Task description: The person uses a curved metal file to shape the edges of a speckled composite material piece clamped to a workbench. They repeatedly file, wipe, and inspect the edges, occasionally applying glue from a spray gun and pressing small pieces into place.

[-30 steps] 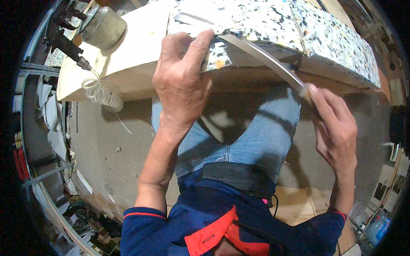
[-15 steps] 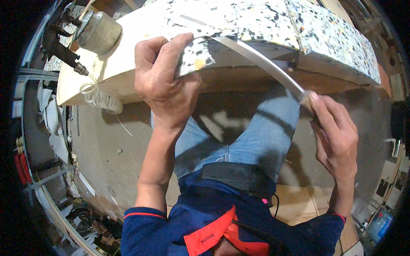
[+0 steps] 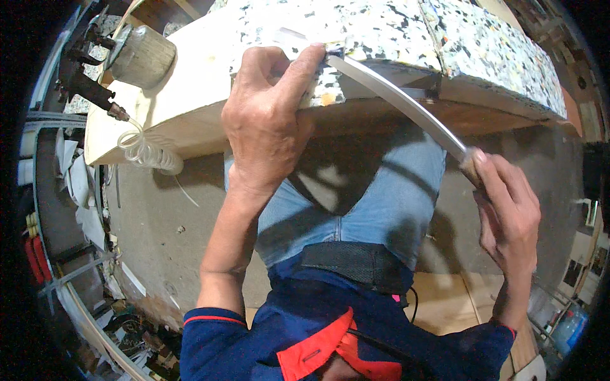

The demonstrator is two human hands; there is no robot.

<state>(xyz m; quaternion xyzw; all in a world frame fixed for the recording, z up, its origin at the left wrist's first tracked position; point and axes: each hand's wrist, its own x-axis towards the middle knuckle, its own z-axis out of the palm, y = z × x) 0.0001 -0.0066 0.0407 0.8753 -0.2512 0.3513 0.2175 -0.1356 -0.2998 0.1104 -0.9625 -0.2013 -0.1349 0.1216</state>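
Note:
My left hand (image 3: 265, 120) grips a flap of speckled white foam (image 3: 328, 89) at the front edge of foam padding (image 3: 387, 25) laid on a pale wooden piece (image 3: 190, 44). My right hand (image 3: 508, 206) is closed on the handle of a long knife (image 3: 400, 101), low at the right. The slightly bowed steel blade runs up and leftward, its far end at the foam beside my left thumb, where the exact contact is hard to make out. A flat translucent or shiny strip (image 3: 292, 37) lies on the foam above that thumb.
At the left stand a black spray gun (image 3: 89, 89) with a coiled clear hose (image 3: 143, 152) and a cloudy jar (image 3: 143, 57). My jeans-clad legs are under the wooden piece. Cluttered shelving (image 3: 82, 267) lines the left; a blue plastic bottle (image 3: 569, 327) is at the lower right.
Over the last half second my left hand has moved right and slightly up with the foam flap, and my right hand has drawn down and to the right with the knife.

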